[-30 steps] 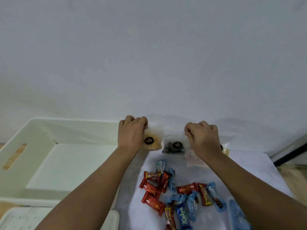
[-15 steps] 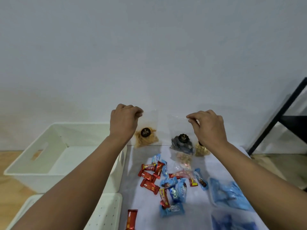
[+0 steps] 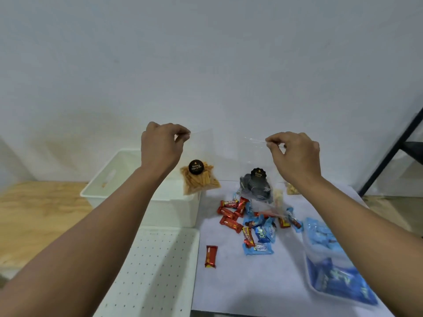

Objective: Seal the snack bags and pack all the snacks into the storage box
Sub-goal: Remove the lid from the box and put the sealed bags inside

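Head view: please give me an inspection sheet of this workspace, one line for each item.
Surface: white table top beside a wooden floor.
Job's things: white storage box, no snacks visible inside; clear bag of orange sticks and clear bag of dark cookies, both lifted by their top edges.
Clutter: red and blue wrapped candies scattered loose; blue packs at right; perforated white lid.
Grippers: left hand pinches the orange bag; right hand pinches the cookie bag.
Cables: nothing seen.
Surroundings: plain white wall; black frame at right.
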